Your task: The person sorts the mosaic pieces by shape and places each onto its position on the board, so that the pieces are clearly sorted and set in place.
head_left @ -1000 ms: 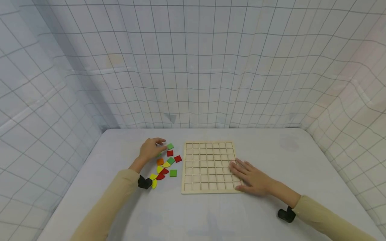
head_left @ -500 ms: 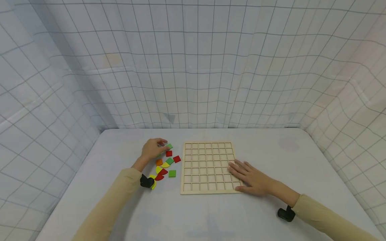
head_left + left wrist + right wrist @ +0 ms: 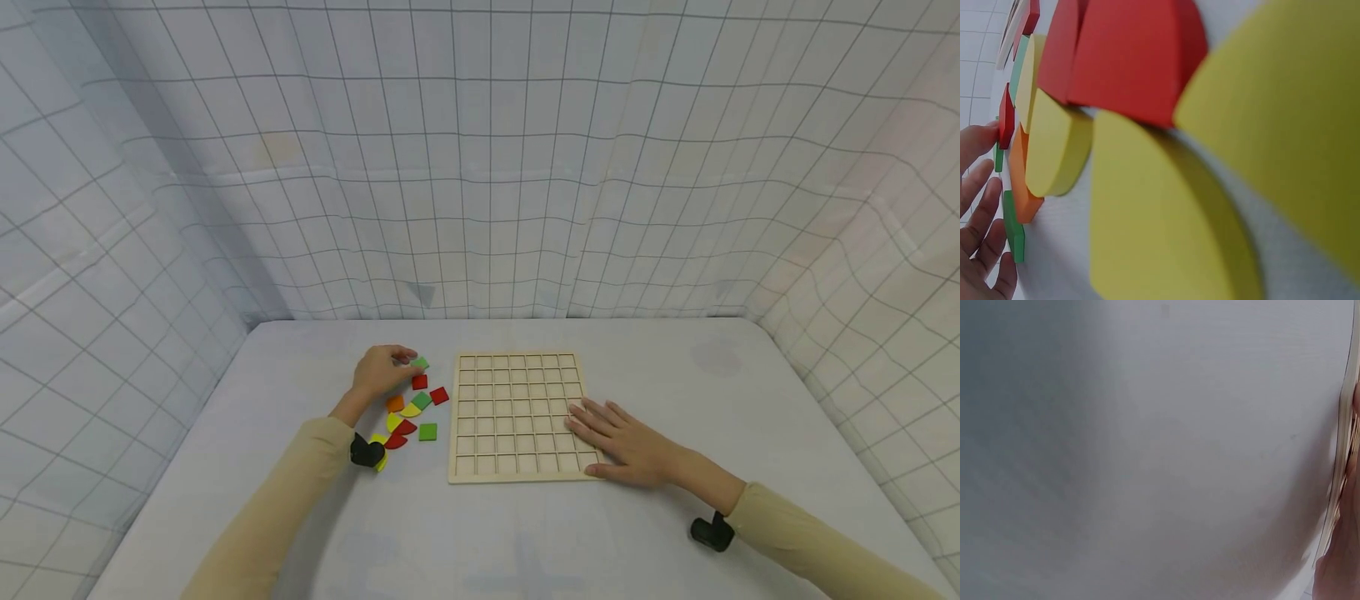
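In the head view my left hand (image 3: 380,372) is at the far end of a spread of coloured tiles. Its thumb and index finger pinch a green square tile (image 3: 422,362) at the edges; the tile is still down at the table. A red square tile (image 3: 420,382) lies just in front of the thumb. In the left wrist view an orange tile (image 3: 1021,178) and another green tile (image 3: 1014,228) lie close beside the fingers. My right hand (image 3: 626,442) rests flat, fingers spread, on the right edge of a pale wooden grid board (image 3: 517,478).
Between the left wrist and the board lie yellow quarter-round tiles (image 3: 393,422), red quarter-round tiles (image 3: 397,442), a red square (image 3: 439,396) and a green square (image 3: 427,432). The white table (image 3: 480,542) has gridded cloth walls (image 3: 495,192) behind and at both sides.
My left hand has shifted slightly right, bringing its thumb and index finger onto the far green tile. My right hand stays on the board's edge.
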### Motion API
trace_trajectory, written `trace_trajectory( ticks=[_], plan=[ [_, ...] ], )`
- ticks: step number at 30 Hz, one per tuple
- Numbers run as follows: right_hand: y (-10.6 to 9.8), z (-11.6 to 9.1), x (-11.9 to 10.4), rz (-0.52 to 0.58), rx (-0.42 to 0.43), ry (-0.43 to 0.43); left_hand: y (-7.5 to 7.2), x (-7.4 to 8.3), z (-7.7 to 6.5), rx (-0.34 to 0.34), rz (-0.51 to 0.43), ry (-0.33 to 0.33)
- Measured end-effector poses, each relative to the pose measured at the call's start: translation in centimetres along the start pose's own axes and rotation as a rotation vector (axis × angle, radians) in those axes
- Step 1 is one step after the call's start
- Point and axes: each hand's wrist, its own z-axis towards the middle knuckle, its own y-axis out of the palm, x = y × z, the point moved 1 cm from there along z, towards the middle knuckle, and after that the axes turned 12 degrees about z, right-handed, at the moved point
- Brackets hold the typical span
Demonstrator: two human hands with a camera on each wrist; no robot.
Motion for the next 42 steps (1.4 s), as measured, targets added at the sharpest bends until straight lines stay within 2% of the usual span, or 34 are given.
trace_trajectory(
  ticks=[13,20,34,42],
  plan=[
    [-0.03,-0.23,-0.37,0.001,0.031,-0.03,-0.11,0.16,-0.13,-0.015,0.009,-0.012],
    [-0.2,-0.44,-0.35,-0.02,0.004,-0.023,-0.16,0.36,-0.08,-0.023,0.012,0.0],
    [-0.14,-0.41,-0.29,0.028,-0.004,-0.028,-0.16,0.41,-0.04,0.024,0.099,0.032],
    [-0.28,-0.31,-0.27,0.003,-0.019,-0.045,-0.45,0.71,-0.17,0.046,0.08,0.029]
  ],
)
